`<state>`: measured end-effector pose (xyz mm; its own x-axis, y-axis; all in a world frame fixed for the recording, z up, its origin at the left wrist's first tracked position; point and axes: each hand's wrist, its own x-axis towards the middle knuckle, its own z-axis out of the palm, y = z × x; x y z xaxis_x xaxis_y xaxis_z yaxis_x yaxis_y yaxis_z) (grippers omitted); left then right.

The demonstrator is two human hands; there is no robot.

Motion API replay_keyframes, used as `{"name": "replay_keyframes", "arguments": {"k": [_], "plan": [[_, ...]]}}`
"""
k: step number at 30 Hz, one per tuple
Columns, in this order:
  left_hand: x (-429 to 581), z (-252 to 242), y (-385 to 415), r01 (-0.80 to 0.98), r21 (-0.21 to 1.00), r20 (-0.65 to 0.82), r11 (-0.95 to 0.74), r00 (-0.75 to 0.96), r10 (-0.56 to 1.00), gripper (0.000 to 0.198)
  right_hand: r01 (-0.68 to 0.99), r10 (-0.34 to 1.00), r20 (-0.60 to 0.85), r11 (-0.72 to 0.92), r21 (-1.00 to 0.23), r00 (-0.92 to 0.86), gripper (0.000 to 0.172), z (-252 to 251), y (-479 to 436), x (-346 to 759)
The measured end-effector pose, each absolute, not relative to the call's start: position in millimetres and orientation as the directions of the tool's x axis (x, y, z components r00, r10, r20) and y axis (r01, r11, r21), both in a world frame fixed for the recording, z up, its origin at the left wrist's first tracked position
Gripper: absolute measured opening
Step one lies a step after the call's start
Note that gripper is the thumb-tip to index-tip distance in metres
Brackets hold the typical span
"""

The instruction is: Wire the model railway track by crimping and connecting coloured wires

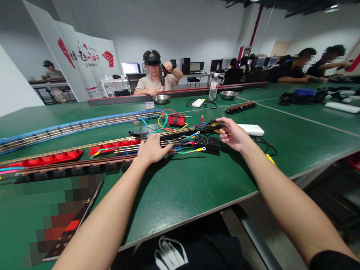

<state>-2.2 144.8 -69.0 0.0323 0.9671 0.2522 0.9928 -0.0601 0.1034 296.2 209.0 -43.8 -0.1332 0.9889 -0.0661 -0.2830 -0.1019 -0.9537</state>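
Observation:
My left hand (151, 149) lies palm down on a long rail (110, 151) of black terminal blocks with red covers and brass strips, fingers resting across it. My right hand (233, 133) is closed in a pinch on a dark tool with a yellow band (215, 125), whose tip points toward the coloured wires (162, 123) at the rail's right end. A small black block (208, 144) sits between both hands. A yellow wire with a ring lug (192, 151) lies in front of it.
A blue curved rail (51, 132) runs along the left of the green table (186, 182). A white box (254, 129) lies beyond my right hand. Across the table sit a person with a drill, metal bowls (161, 98) and a water bottle (213, 88). Other people work at right.

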Motion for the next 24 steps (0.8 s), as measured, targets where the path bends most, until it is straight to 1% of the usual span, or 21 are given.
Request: {"name": "replay_keyframes", "arguments": {"k": [2,5,8,11,15,19,21,24], "plan": [[-2.2,-69.0,145.0,0.994,0.097,0.258,-0.059,0.032,0.966,0.071,-0.271,0.990,-0.064,-0.096,-0.958,-0.127,0.030,-44.9,209.3,295.6],[-2.2,-68.9,145.6,0.994,0.090,0.256,-0.056,0.031,0.966,0.070,-0.208,0.996,-0.019,-0.038,-0.977,-0.093,0.034,-47.0,208.2,294.6],[-2.2,-69.1,146.4,0.995,0.090,0.246,-0.051,0.028,0.969,0.073,-0.044,0.996,0.057,0.054,-0.998,-0.072,0.040,-48.4,204.5,292.4],[-2.3,-69.9,147.4,0.994,0.094,0.243,-0.050,0.026,0.970,0.075,0.173,0.985,0.152,0.164,-0.971,-0.077,0.044,-49.4,200.8,289.4],[-2.1,-70.3,147.9,0.995,0.088,0.248,-0.051,0.028,0.968,0.076,0.382,0.946,0.291,0.323,-0.866,-0.142,0.044,-51.6,201.4,289.5],[-1.6,-68.9,147.2,0.996,0.080,0.241,-0.050,0.029,0.970,0.075,0.563,0.869,0.365,0.494,-0.663,-0.333,0.042,-55.3,205.0,294.0],[-1.3,-68.4,146.9,0.995,0.082,0.240,-0.052,0.031,0.970,0.074,0.616,0.839,0.372,0.544,-0.570,-0.397,0.041,-57.4,206.7,296.1],[-1.2,-68.3,146.7,0.995,0.081,0.242,-0.055,0.034,0.970,0.074,0.650,0.815,0.385,0.579,-0.493,-0.434,0.041,-60.2,209.2,298.6]]}}
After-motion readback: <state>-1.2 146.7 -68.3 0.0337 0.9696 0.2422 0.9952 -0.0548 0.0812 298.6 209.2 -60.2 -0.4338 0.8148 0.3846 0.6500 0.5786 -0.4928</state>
